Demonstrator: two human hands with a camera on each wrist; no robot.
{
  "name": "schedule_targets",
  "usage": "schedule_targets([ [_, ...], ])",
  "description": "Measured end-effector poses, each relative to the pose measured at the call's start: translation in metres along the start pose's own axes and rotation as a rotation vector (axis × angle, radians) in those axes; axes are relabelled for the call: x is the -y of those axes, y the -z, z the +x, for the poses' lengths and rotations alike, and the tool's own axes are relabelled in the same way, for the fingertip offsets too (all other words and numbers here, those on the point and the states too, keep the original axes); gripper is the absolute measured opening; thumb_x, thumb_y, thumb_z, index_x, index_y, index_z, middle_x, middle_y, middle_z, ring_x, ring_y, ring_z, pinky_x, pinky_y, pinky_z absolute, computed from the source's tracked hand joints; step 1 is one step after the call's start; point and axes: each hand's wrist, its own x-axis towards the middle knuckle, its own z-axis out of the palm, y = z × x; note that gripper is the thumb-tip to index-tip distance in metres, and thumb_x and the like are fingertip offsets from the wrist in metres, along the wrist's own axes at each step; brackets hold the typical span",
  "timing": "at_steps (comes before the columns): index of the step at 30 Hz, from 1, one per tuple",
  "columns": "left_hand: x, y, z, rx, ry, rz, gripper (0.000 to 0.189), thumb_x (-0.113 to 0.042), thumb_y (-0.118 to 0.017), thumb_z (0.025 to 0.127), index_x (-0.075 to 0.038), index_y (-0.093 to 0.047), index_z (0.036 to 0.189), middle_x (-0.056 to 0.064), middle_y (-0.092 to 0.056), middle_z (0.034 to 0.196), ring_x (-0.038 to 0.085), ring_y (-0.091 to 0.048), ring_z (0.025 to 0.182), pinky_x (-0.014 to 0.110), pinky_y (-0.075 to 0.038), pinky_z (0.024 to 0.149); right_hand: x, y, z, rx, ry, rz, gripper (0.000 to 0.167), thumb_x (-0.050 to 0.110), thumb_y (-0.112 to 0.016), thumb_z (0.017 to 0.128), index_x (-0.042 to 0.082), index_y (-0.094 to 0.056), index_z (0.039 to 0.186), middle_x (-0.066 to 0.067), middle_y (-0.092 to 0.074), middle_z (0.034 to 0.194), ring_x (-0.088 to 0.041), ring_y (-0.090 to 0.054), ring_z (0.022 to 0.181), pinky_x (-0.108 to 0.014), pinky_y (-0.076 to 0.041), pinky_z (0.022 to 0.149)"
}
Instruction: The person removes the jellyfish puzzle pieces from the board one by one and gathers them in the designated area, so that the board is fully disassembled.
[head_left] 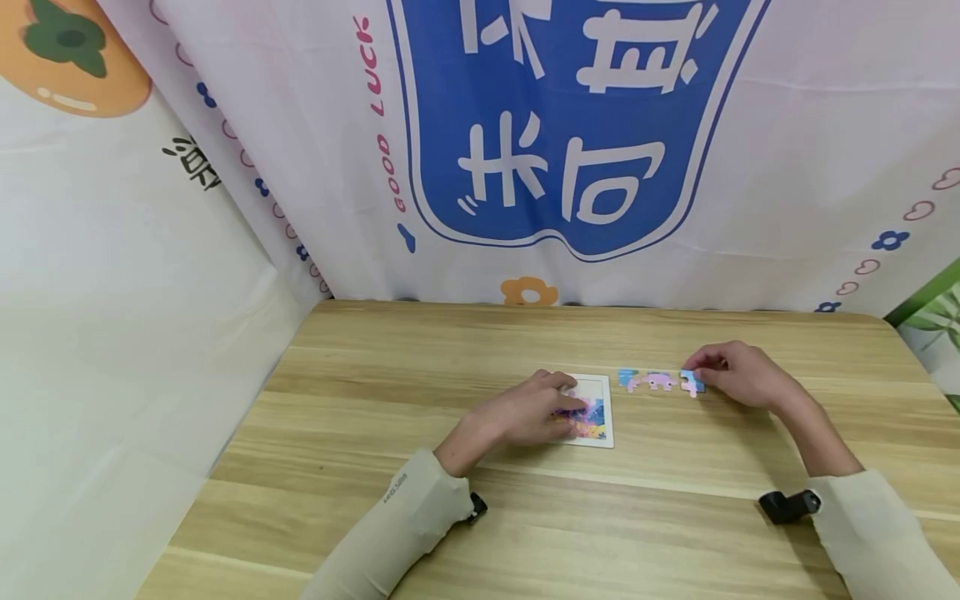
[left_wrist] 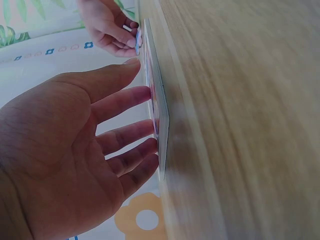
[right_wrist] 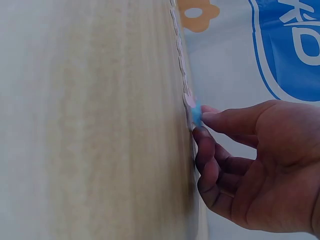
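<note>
A white-framed jigsaw puzzle (head_left: pixel 609 429) lies on the wooden table, its lower part filled with a colourful picture and a pale strip showing at the top. My left hand (head_left: pixel 528 410) rests on it with spread fingers; in the left wrist view their tips touch its face. To the right of the frame, two loose puzzle pieces, a blue-and-pink one (head_left: pixel 628 380) and a pink one (head_left: pixel 660 381), lie in a row. At the row's right end my right hand (head_left: pixel 742 377) pinches a blue-and-pink puzzle piece (right_wrist: pixel 196 114) between thumb and fingers, low over the tabletop.
The wooden table (head_left: pixel 360 400) reaches back to a printed cloth (head_left: pixel 465 267) hanging behind it. A white cloth wall (head_left: pixel 150 333) stands along the left side. Black wrist devices are worn at both cuffs, the right one (head_left: pixel 787 506) close over the table.
</note>
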Motion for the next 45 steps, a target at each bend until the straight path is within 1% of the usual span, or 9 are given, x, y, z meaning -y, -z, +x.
schedule_targets([
  [3,0.0,0.0,0.0,0.001,0.004,0.0,0.046,-0.036,-0.065,0.109,-0.025,-0.062,0.153,0.005,-0.041,0.172,0.026,-0.041,0.156,0.041,-0.04,0.128,0.0,0.0,0.0,-0.007,0.007,0.001,0.018,0.009,-0.065,0.105,0.003,-0.078,0.116,-0.016,-0.076,0.113,-0.024,-0.065,0.099,-0.036,-0.053,0.084],
  [9,-0.001,0.0,0.0,-0.004,0.003,0.003,0.045,-0.035,-0.064,0.109,-0.025,-0.062,0.153,0.004,-0.041,0.172,0.025,-0.041,0.156,0.04,-0.041,0.128,0.001,-0.001,-0.002,-0.008,0.015,-0.005,0.017,0.005,-0.071,0.098,0.002,-0.077,0.113,-0.009,-0.075,0.102,-0.018,-0.063,0.091,-0.028,-0.052,0.076],
  [13,-0.001,0.0,0.0,-0.004,0.002,0.006,0.045,-0.035,-0.064,0.109,-0.025,-0.062,0.153,0.005,-0.041,0.172,0.026,-0.04,0.157,0.04,-0.04,0.128,0.001,-0.003,-0.002,-0.012,0.027,-0.012,0.016,0.003,-0.072,0.096,0.002,-0.077,0.11,-0.008,-0.074,0.099,-0.018,-0.063,0.089,-0.026,-0.051,0.073],
  [19,-0.002,0.001,-0.001,-0.007,0.003,0.01,0.045,-0.035,-0.064,0.109,-0.025,-0.062,0.153,0.005,-0.042,0.172,0.026,-0.041,0.156,0.04,-0.04,0.128,0.001,-0.003,-0.002,-0.018,0.029,-0.024,0.015,0.002,-0.071,0.096,0.002,-0.077,0.11,-0.008,-0.074,0.1,-0.019,-0.064,0.091,-0.027,-0.052,0.075],
  [31,-0.002,0.001,-0.001,-0.013,0.004,0.003,0.046,-0.036,-0.065,0.109,-0.025,-0.062,0.153,0.005,-0.043,0.17,0.026,-0.042,0.154,0.041,-0.041,0.128,0.007,-0.003,-0.003,-0.024,0.015,-0.02,0.015,0.003,-0.071,0.096,0.002,-0.077,0.11,-0.01,-0.074,0.1,-0.021,-0.065,0.092,-0.036,-0.054,0.08],
  [34,0.0,0.001,0.0,-0.01,-0.013,0.007,0.046,-0.036,-0.065,0.109,-0.024,-0.062,0.153,0.005,-0.043,0.17,0.026,-0.042,0.155,0.041,-0.04,0.128,0.011,-0.002,-0.004,-0.039,0.02,-0.024,0.014,0.004,-0.072,0.097,0.001,-0.076,0.11,-0.011,-0.075,0.101,-0.024,-0.068,0.093,-0.039,-0.056,0.082],
  [37,0.003,0.002,0.0,-0.015,-0.035,-0.005,0.046,-0.037,-0.064,0.109,-0.024,-0.062,0.153,0.007,-0.043,0.17,0.026,-0.041,0.156,0.041,-0.04,0.128,0.02,-0.002,-0.004,-0.046,0.03,-0.015,0.016,0.005,-0.071,0.097,0.0,-0.076,0.111,-0.011,-0.075,0.103,-0.025,-0.069,0.094,-0.036,-0.057,0.081],
  [42,0.01,0.005,-0.003,-0.059,-0.057,-0.022,0.046,-0.034,-0.067,0.108,-0.018,-0.064,0.151,0.011,-0.044,0.169,0.029,-0.041,0.157,0.042,-0.04,0.128,0.039,-0.009,-0.001,-0.013,0.043,0.049,0.016,0.005,-0.069,0.099,-0.001,-0.075,0.112,-0.012,-0.074,0.101,-0.019,-0.066,0.084,-0.026,-0.052,0.066],
  [45,0.016,0.008,-0.011,-0.089,-0.052,-0.026,0.043,-0.03,-0.068,0.107,-0.015,-0.066,0.148,0.012,-0.047,0.167,0.03,-0.044,0.155,0.042,-0.041,0.128,0.05,-0.015,0.001,-0.002,0.069,0.046,0.013,0.006,-0.07,0.099,0.001,-0.076,0.109,-0.01,-0.074,0.099,-0.017,-0.064,0.083,-0.027,-0.051,0.066],
])
